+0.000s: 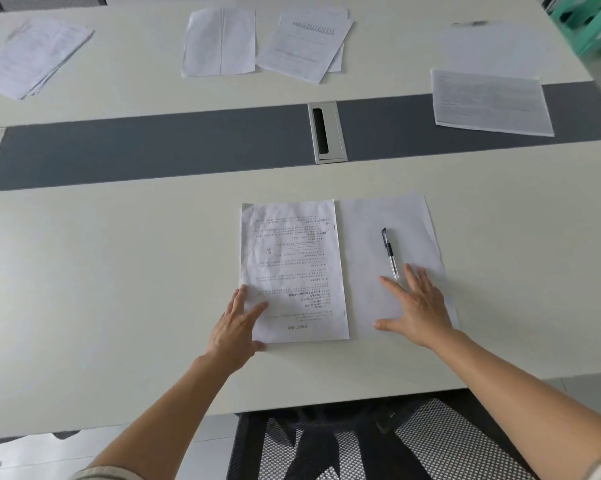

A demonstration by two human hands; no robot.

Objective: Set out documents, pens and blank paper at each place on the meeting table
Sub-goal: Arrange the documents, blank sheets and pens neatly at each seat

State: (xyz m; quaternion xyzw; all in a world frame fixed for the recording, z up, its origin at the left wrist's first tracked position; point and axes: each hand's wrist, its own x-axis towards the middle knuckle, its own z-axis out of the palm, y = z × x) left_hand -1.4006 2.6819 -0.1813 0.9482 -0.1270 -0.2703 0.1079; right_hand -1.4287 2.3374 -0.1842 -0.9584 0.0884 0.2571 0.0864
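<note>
A printed document [293, 258] lies on the near half of the white meeting table [101, 271], its text facing away from me. Right beside it lies a blank sheet [368, 244] with a black-capped clear pen [390, 252] on top, pointing along the page. My left hand [235, 329] rests with straight fingers on the document's near left corner. My right hand [415, 304] lies flat with spread fingers on the blank sheet's near part, its fingertips just by the pen's near end.
Across the dark grey centre strip [153, 150] with a metal cable hatch [326, 131] lie more papers: a stack at far left [28, 57], a blank sheet [219, 41], a printed set [306, 45], another document at right [489, 102]. A mesh chair [326, 445] stands below the table edge.
</note>
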